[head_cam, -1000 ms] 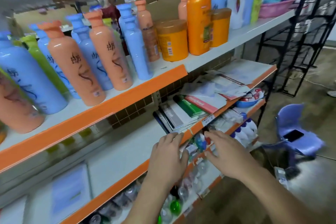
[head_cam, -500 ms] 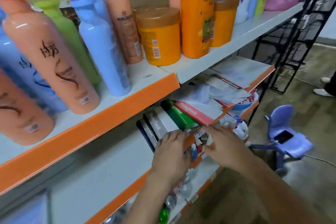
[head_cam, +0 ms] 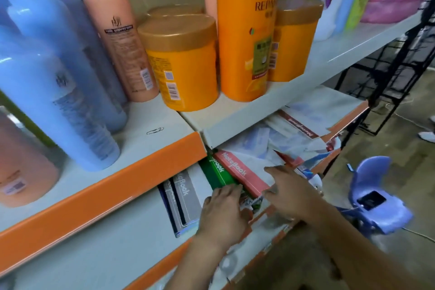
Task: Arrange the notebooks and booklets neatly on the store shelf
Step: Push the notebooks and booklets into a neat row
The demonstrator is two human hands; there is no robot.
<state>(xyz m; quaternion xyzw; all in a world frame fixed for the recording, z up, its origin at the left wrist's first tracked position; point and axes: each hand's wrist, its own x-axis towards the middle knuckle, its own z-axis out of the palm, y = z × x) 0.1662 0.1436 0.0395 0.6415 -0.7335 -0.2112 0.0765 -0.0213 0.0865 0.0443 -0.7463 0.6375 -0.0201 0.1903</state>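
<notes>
Touching shelf-edge notebooks (head_cam: 237, 172) — left hand (head_cam: 223, 211), right hand (head_cam: 290, 193), seemingly.

Overhead: I am seeing the upper shelf (head_cam: 141, 181) hanging low over the notebooks (head_cam: 235, 169), leaving a shallow slot.
Left: I am finding bare shelf board (head_cam: 106, 242) lying open.
Right: loose booklets (head_cam: 299, 129) are crowding the way.

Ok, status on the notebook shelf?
Left hand open, touching green notebook. Right hand on red notebook, grip unclear. Grey notebooks lie alongside; loose booklets jumbled to the right.
</notes>
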